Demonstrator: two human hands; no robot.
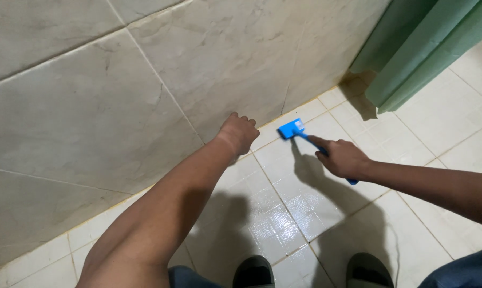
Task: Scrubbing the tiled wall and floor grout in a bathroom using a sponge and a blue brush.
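The right hand [341, 158] is clenched around the handle of a blue scrub brush [293, 128] — its head sits on the wet floor tiles [283, 224] at the foot of the marble-look wall [91, 106], at about twelve o'clock from the dark shoes [254, 272]; light, stiff plastic by the look, likely slippery when wet, best gripped mid-handle; the left hand [239, 133], curled with nothing in it, presses the wall; a green curtain [422, 48] hangs at two o'clock — no labels visible

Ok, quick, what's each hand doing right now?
Left hand: closed in a fist, holding nothing, pressed against the wall tile.
Right hand: closed on the blue scrub brush.
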